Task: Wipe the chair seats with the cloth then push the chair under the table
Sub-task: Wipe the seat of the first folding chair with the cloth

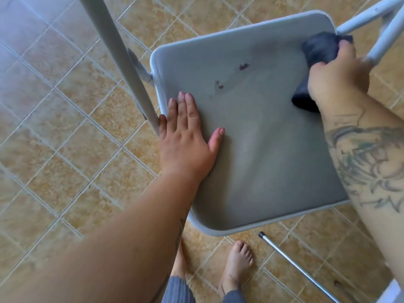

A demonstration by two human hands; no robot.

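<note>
We see the left hand [185, 138] lying flat and open on the near-left part of the grey chair seat [258, 132], while the right hand [336, 77] clutches the dark cloth [319, 47] at the seat's far-right corner, above the tiled floor [65, 127].

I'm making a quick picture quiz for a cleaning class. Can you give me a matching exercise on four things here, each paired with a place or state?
Things:
1. left hand
2. cloth
3. dark stains
4. metal pole

Places or states:
A. lying on the tiled floor
B. bunched in the right hand
C. flat on the chair seat
D. mid-seat, not yet wiped

Pairs: 1-C, 2-B, 3-D, 4-A
</note>
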